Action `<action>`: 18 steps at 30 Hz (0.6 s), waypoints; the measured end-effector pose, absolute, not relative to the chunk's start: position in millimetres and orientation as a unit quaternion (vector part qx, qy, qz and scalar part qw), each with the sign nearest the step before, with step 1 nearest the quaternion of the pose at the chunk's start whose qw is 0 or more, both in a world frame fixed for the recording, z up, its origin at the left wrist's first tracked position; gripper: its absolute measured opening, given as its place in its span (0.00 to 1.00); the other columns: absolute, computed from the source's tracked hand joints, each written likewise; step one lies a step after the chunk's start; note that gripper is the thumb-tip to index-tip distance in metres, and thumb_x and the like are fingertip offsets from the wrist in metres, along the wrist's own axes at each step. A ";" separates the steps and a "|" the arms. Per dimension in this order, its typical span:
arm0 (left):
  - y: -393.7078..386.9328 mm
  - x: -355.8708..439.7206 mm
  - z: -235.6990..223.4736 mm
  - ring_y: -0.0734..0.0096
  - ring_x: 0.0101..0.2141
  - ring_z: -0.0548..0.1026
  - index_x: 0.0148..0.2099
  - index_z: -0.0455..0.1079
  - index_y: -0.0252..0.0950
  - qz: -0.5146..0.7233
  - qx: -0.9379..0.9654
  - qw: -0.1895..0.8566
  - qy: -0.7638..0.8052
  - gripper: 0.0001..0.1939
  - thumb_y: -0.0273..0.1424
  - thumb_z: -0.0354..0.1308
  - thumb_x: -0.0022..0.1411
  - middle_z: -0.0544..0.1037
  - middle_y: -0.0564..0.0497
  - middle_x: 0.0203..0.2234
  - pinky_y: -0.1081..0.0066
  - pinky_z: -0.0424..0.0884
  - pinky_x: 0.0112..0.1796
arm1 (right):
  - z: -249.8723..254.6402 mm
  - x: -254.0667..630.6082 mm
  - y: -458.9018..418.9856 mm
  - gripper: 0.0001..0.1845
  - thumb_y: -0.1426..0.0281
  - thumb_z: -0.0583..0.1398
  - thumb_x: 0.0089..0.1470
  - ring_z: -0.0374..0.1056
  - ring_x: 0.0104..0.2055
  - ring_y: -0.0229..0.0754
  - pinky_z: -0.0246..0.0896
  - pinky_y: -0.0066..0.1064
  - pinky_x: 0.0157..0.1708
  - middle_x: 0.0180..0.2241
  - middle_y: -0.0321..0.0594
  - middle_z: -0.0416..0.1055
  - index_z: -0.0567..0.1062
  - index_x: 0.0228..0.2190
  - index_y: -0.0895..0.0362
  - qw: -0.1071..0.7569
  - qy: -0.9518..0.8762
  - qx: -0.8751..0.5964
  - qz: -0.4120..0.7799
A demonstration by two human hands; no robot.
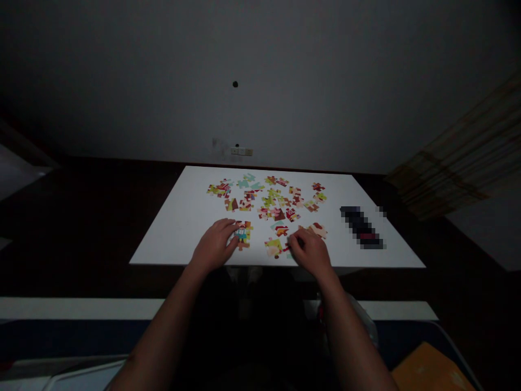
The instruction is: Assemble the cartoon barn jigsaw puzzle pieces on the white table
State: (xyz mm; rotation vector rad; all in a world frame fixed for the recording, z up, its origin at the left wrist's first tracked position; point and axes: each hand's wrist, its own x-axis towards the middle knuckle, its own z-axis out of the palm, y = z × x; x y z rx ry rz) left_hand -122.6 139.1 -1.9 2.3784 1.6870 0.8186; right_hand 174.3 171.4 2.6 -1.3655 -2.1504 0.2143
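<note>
My left hand [215, 245] lies low on the table with its fingers stretched out. Its fingertips and thumb touch the left edge of a small block of joined puzzle pieces [244, 234], which shows a figure in teal. My right hand [312, 251] is curled, thumb and index finger together at a puzzle piece with red and pale green [287, 248]; the fingers partly hide it. Just left of that lies a yellow-green puzzle piece [273, 247]. Above it is a red and orange puzzle piece [281, 230]. A tan puzzle piece [319, 230] shows beyond my right knuckles.
Several loose, colourful puzzle pieces [268, 200] are spread over the middle and far part of the white table [171, 228]. A dark, pixelated object [362, 228] lies at the right. Behind the table is a grey wall [309, 108] with sockets [241, 151]; a curtain [459, 157] hangs right.
</note>
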 end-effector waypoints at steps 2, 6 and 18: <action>138.7 -122.3 -1.0 0.60 0.54 0.66 0.56 0.67 0.42 0.268 0.783 0.058 0.559 0.18 0.33 0.50 0.65 0.71 0.47 0.53 0.54 0.64 0.55 | 2.9 174.2 171.5 0.12 0.67 0.52 0.58 0.67 0.33 0.47 0.61 0.42 0.42 0.26 0.39 0.70 0.69 0.24 0.51 0.291 -0.806 -0.510 0.080; 138.2 -121.7 0.1 0.60 0.54 0.66 0.57 0.67 0.42 0.266 0.781 0.063 0.561 0.18 0.33 0.50 0.66 0.70 0.48 0.53 0.55 0.64 0.55 | 3.1 173.8 171.5 0.12 0.67 0.52 0.58 0.67 0.35 0.46 0.60 0.43 0.47 0.26 0.39 0.70 0.69 0.24 0.51 0.297 -0.806 -0.506 0.079; 137.8 -121.6 0.0 0.59 0.54 0.66 0.56 0.68 0.41 0.262 0.778 0.061 0.568 0.18 0.33 0.50 0.66 0.70 0.46 0.53 0.55 0.64 0.56 | 2.4 174.4 171.2 0.11 0.66 0.52 0.58 0.67 0.37 0.48 0.61 0.41 0.44 0.27 0.40 0.70 0.70 0.26 0.51 0.293 -0.806 -0.508 0.084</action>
